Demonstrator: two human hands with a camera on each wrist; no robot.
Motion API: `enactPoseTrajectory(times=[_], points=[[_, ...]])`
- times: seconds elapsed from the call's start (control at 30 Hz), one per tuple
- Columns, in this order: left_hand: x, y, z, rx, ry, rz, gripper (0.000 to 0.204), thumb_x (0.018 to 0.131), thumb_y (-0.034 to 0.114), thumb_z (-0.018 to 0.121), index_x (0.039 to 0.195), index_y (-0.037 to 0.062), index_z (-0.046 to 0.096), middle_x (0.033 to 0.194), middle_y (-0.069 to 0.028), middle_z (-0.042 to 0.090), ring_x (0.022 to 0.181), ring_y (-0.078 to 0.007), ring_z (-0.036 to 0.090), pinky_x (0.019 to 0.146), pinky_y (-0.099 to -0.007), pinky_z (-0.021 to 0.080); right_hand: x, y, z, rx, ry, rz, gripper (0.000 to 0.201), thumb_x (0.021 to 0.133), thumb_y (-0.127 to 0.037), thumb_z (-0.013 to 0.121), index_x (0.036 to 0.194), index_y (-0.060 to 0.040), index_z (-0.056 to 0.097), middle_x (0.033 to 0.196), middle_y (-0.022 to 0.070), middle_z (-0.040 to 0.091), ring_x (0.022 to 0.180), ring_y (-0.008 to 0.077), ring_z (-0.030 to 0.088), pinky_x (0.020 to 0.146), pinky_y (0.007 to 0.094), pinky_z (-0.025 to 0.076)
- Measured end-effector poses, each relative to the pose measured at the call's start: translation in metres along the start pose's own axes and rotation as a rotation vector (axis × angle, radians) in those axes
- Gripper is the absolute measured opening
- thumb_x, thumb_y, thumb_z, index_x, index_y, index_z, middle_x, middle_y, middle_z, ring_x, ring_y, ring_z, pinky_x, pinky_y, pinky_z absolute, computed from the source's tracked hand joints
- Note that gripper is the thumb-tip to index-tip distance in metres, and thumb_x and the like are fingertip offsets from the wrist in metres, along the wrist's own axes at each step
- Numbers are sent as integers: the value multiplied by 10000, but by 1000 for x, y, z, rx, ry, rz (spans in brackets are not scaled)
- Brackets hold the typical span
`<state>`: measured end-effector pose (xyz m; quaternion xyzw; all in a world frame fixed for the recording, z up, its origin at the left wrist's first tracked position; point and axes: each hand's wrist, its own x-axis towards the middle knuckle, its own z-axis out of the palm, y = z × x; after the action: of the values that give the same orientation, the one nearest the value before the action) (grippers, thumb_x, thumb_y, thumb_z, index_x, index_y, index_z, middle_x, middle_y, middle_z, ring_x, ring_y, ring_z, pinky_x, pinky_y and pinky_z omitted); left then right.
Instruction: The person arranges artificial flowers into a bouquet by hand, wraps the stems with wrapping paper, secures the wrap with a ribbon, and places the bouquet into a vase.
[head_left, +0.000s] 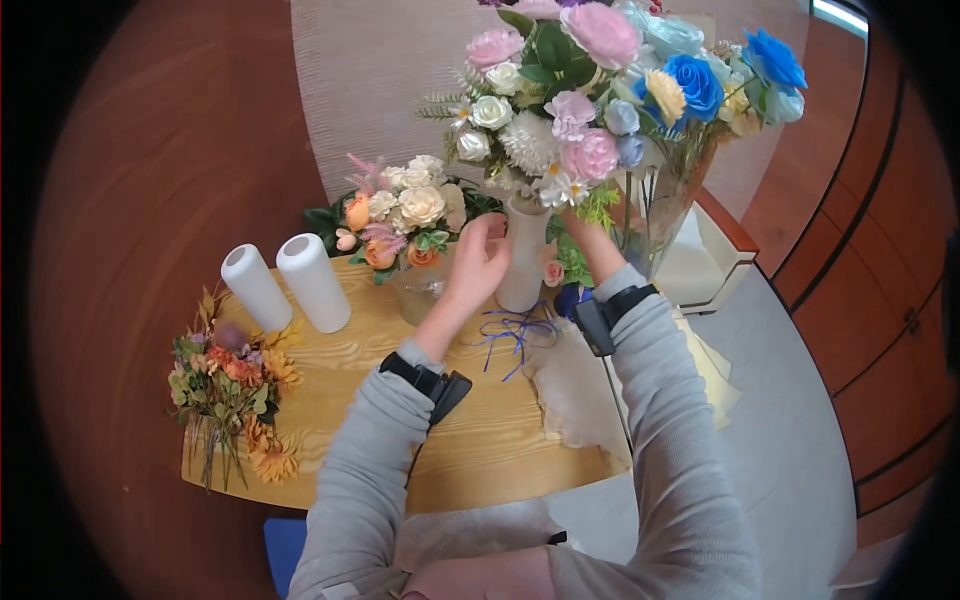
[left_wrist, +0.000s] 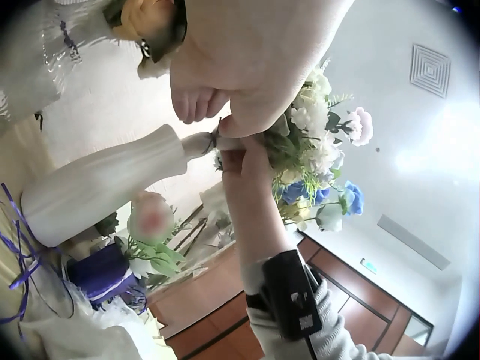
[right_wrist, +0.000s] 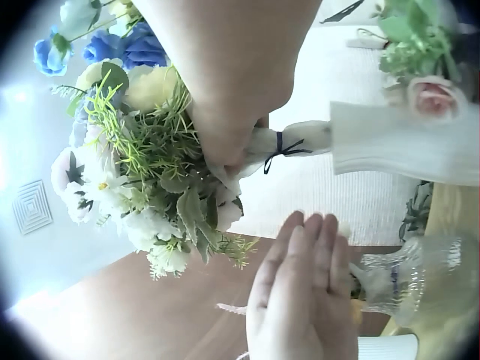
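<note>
My right hand [head_left: 592, 245] grips a bouquet [head_left: 530, 140] of pink, white and pale blue flowers just under its blooms. Its pale wrapped stem bundle carries a dark ribbon bow [right_wrist: 281, 142] in the right wrist view. The lower end of that bundle sits at the mouth of a white vase [head_left: 520, 265], which stands upright on the table. Beside the vase's neck is my left hand [head_left: 478, 265], its fingers straight and together in the right wrist view, holding nothing.
Two white vases [head_left: 315, 285] stand left of a glass vase [head_left: 415, 295] with peach flowers. Autumn flowers [head_left: 240, 380] lie on the wooden table [head_left: 400, 450]. Loose blue ribbon [head_left: 515, 330] and wrapping paper [head_left: 575, 390] lie in front. Tall blue roses [head_left: 695, 88] rise at right.
</note>
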<state>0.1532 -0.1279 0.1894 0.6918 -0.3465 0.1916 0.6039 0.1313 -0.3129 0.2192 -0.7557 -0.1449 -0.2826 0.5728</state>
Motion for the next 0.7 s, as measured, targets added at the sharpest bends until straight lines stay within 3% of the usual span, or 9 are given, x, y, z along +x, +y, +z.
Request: enactPoseTrajectory(times=[0.1, 0.17, 0.23, 0.3, 0.37, 0.47, 0.57, 0.63, 0.7], points=[[15, -38, 17, 118, 103, 72, 372, 805, 84, 584, 1144, -30, 482, 1067, -166, 572, 959, -261, 584, 828, -333, 472, -14, 7, 6, 91, -24, 63, 293, 902, -233, 509, 1117, -36, 545, 1060, 47, 557, 962, 141, 505, 833, 286, 410], [23, -51, 24, 190, 147, 74, 437, 736, 109, 634, 1128, -16, 486, 1098, -219, 510, 1069, -371, 481, 885, -403, 419, -24, -6, 10, 42, -45, 336, 295, 922, -200, 455, 1157, -38, 527, 1102, 86, 560, 991, 213, 514, 875, 313, 413], [30, -62, 29, 234, 87, 49, 471, 732, 119, 636, 1152, -18, 470, 1108, -223, 521, 1038, -362, 515, 874, -403, 432, -22, 57, 2, 46, -122, 196, 266, 930, -221, 435, 1089, -39, 547, 1018, 89, 583, 890, 204, 522, 801, 324, 426], [33, -63, 31, 281, 32, 22, 505, 728, 128, 637, 1175, -21, 455, 1117, -227, 532, 1008, -352, 548, 863, -403, 445, -22, 89, 4, -315, -111, -137, 223, 927, -215, 443, 1009, -40, 553, 912, 79, 586, 780, 187, 512, 709, 334, 432], [33, -65, 34, 241, -10, -114, 504, 720, 116, 639, 1171, -13, 454, 1130, -212, 530, 1059, -315, 524, 886, -398, 425, -18, 92, 7, -244, -68, -47, 197, 923, -206, 447, 936, -38, 549, 835, 57, 568, 708, 158, 496, 639, 331, 426], [34, -81, 40, 117, 33, -77, 555, 721, 93, 637, 1213, -4, 400, 1165, -177, 515, 1099, -269, 500, 914, -389, 409, -12, 85, -1, -150, -141, 116, 223, 914, -222, 467, 956, -19, 550, 816, 63, 555, 696, 154, 510, 631, 335, 430], [32, -86, 43, -67, -17, -206, 624, 722, 69, 639, 1259, 5, 328, 1208, -144, 484, 1125, -238, 478, 934, -375, 398, -14, 69, -8, -110, -213, -29, 262, 902, -249, 494, 992, -10, 552, 838, 87, 583, 698, 188, 536, 643, 331, 436], [28, -82, 44, -114, -30, -205, 641, 723, 58, 637, 1269, 4, 308, 1225, -146, 467, 1122, -238, 481, 933, -370, 400, -18, 61, -8, -148, -152, -301, 295, 881, -258, 521, 1042, -12, 549, 885, 109, 607, 741, 216, 563, 685, 335, 450], [26, -75, 44, -158, -42, -203, 657, 723, 48, 635, 1279, 4, 288, 1242, -148, 451, 1119, -238, 483, 932, -366, 402, -12, 71, -12, -240, -194, -271, 222, 861, -194, 520, 995, -22, 560, 869, 108, 602, 739, 214, 557, 692, 331, 453]])
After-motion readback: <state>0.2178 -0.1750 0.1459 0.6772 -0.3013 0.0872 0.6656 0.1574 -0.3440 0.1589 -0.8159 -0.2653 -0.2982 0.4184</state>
